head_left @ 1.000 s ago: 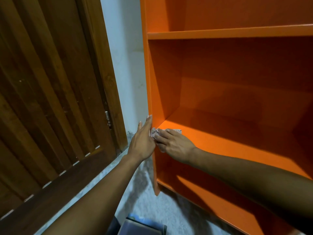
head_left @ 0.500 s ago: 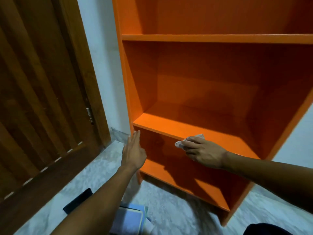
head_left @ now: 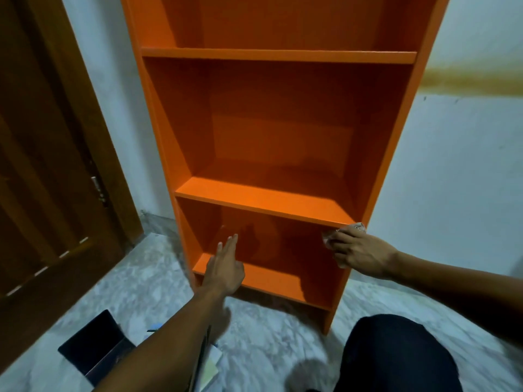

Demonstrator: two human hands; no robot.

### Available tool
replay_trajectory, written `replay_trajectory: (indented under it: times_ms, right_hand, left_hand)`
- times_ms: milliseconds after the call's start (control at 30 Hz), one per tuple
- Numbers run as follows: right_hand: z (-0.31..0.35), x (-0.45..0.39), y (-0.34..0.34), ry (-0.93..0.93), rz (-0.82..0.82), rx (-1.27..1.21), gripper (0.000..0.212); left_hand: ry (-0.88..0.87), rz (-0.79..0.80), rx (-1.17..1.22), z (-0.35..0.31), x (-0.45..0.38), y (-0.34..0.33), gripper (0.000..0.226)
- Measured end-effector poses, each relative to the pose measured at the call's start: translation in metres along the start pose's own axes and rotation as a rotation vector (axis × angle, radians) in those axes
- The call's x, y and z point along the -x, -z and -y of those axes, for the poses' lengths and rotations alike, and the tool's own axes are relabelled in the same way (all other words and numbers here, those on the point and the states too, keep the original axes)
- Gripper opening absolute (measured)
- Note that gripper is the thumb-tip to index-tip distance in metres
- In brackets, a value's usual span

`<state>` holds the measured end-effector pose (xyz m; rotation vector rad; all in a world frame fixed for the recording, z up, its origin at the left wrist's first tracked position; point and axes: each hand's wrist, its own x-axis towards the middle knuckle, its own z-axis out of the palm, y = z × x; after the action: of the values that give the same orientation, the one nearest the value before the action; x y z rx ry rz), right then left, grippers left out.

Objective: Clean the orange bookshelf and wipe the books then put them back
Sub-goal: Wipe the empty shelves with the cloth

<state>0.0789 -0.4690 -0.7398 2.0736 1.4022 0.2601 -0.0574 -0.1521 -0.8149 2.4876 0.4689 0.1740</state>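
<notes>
The orange bookshelf (head_left: 271, 199) stands against the white wall with its shelves bare. My right hand (head_left: 359, 251) grips a small pale cloth (head_left: 352, 229) at the right end of the lower shelf's front edge, beside the right side panel. My left hand (head_left: 225, 264) reaches with straight fingers into the bottom compartment, above its floor, holding nothing. Several books (head_left: 206, 366) lie on the floor under my left forearm, partly hidden by it.
A dark wooden door (head_left: 48, 171) fills the left side. A black flat object (head_left: 96, 349) lies on the marbled floor (head_left: 268, 343) beside the books. My knee in dark cloth (head_left: 396, 355) sits at the lower right. A brown stain (head_left: 475, 80) marks the wall.
My right hand has slid the cloth along the lower shelf's front edge from its left end to its right end. My left hand left the side panel and moved into the bottom compartment.
</notes>
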Motion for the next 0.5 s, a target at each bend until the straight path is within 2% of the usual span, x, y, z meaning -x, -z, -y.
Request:
replay_trajectory:
  times_ms: [100, 200, 233, 367, 500]
  right_hand:
    - [0.011, -0.006, 0.006, -0.025, -0.002, 0.040, 0.028]
    - [0.029, -0.023, 0.003, -0.157, 0.007, -0.219, 0.040]
    - [0.035, -0.033, 0.001, -0.217, 0.045, -0.335, 0.042]
    - [0.059, -0.073, -0.028, -0.427, 0.022, -0.810, 0.052]
    - [0.079, -0.104, -0.065, -0.710, 0.093, -1.158, 0.027]
  left_hand:
    - [0.011, 0.075, 0.017, -0.004, 0.008, -0.010, 0.071]
    - [0.007, 0.094, 0.021, 0.004, 0.006, -0.020, 0.068]
    - [0.010, 0.112, 0.010, 0.007, 0.007, -0.023, 0.068]
    - [0.015, 0.142, -0.012, 0.027, -0.001, -0.044, 0.066]
    - [0.050, 0.182, 0.014, 0.052, -0.016, -0.068, 0.063]
